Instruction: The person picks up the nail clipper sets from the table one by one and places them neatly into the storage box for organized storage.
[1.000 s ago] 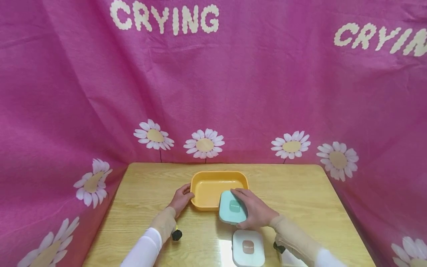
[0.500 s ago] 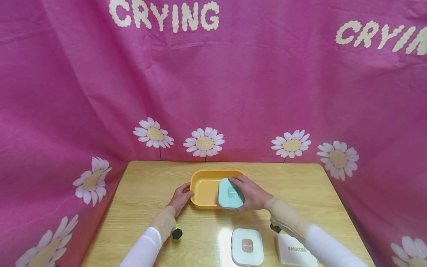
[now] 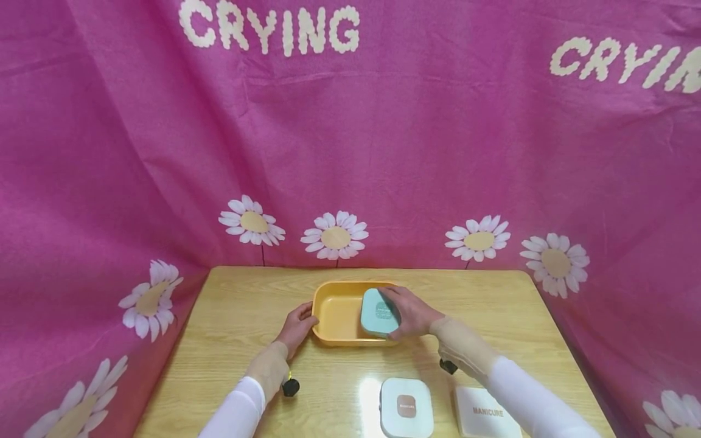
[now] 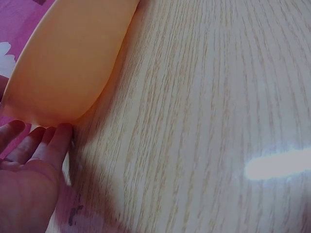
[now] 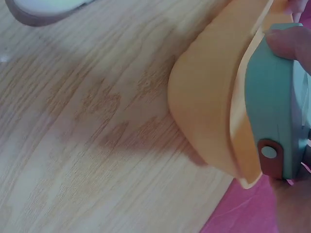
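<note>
A mint-green, rounded square manicure case (image 3: 376,312) is in my right hand (image 3: 412,312), thumb on the near side and fingers on the far side. It sits over the right half of a yellow-orange plastic basin (image 3: 338,316), tilted at the rim. In the right wrist view a brown snap tab (image 5: 270,158) shows on the case's side (image 5: 267,92). My left hand (image 3: 296,327) holds the basin's left end, thumb at the rim. In the left wrist view its fingertips (image 4: 62,130) press the basin's outer wall (image 4: 73,58).
A white manicure case (image 3: 406,420) with a pinkish-brown label lies on the wooden table (image 3: 263,292) near the front. To its right is a pale box (image 3: 486,412) marked MANICURE, partly under the right sleeve. A pink curtain (image 3: 405,152) hangs behind the table.
My right hand has carried the mint-green case up and away from the table's front, from the basin's near edge to over its right half. My left hand stays at the basin.
</note>
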{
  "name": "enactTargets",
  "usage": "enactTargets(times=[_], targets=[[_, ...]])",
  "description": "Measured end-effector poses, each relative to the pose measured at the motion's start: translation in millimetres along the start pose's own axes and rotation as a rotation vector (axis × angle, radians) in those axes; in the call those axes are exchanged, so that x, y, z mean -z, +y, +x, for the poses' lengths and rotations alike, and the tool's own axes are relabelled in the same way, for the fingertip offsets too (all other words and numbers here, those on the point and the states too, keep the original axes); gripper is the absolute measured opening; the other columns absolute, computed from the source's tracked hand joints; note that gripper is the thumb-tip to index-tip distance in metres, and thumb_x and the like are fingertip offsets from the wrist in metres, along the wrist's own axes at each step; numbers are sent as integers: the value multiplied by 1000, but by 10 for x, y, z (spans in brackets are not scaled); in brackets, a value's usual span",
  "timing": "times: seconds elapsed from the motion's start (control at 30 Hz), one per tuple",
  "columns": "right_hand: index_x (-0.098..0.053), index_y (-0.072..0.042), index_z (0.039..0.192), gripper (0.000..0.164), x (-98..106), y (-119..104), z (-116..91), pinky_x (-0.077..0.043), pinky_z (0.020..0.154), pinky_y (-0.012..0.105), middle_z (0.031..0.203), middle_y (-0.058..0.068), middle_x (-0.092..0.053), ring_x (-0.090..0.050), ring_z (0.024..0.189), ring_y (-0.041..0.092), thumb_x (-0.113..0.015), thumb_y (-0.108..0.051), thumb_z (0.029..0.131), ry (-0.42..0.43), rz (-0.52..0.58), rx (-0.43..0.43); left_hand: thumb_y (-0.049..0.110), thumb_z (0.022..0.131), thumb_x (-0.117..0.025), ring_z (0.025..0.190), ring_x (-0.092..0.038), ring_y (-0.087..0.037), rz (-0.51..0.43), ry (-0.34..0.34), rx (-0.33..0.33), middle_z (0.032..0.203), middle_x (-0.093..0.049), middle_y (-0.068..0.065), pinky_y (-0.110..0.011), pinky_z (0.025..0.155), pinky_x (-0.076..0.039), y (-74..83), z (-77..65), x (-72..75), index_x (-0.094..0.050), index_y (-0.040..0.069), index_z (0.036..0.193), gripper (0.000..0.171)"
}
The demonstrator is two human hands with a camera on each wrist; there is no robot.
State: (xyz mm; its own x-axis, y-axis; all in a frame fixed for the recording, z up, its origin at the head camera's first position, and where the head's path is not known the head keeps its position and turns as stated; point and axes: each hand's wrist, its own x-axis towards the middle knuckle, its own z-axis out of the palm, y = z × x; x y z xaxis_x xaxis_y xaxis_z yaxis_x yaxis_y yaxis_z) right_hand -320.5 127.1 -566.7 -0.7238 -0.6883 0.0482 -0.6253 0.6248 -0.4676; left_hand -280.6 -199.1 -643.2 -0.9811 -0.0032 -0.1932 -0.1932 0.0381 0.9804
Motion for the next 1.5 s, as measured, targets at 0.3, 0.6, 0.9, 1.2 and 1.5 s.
enactTargets(times=[0.3, 0.6, 0.9, 1.2, 1.5], targets=[[-40, 8, 155, 115, 7, 122, 162, -41, 115, 58, 150, 30, -47, -49, 136, 45, -98, -27, 62, -16, 27, -38, -1, 91, -59, 124, -61, -31, 11, 0, -10, 141, -60, -31, -26, 91, -54, -19, 0, 19, -49, -11, 148, 58], [-43, 6, 154, 113, -132, 124, 270, -46, 113, 54, 150, 28, -49, -50, 135, 43, -100, -30, 62, -55, -58, -2, -1, 93, -58, 126, -60, -34, 6, 2, -17, 142, -59, -33, -27, 91, -54, -58, 16, 10, -48, -12, 148, 58], [-44, 10, 150, 110, -235, 160, 271, -46, 112, 52, 146, 29, -51, -51, 134, 44, -100, -25, 62, -59, -122, 21, 0, 93, -57, 127, -61, -34, 13, 9, -2, 143, -59, -31, -24, 90, -54, -37, 1, -1, -49, -10, 149, 57], [-48, 8, 148, 107, -352, 240, 298, -48, 111, 51, 142, 26, -56, -54, 130, 42, -101, -32, 63, -73, -223, -8, 1, 94, -58, 127, -60, -38, 35, 13, -4, 142, -60, -31, -27, 92, -55, -24, 0, 3, -50, -10, 148, 56], [-52, 1, 132, 97, -489, 286, 358, -51, 105, 46, 121, 16, -64, -62, 116, 36, -104, -27, 56, -80, -327, -41, 2, 94, -59, 126, -61, -38, 29, 14, -8, 140, -60, -32, -29, 93, -55, -32, 6, 10, -50, -11, 147, 55]])
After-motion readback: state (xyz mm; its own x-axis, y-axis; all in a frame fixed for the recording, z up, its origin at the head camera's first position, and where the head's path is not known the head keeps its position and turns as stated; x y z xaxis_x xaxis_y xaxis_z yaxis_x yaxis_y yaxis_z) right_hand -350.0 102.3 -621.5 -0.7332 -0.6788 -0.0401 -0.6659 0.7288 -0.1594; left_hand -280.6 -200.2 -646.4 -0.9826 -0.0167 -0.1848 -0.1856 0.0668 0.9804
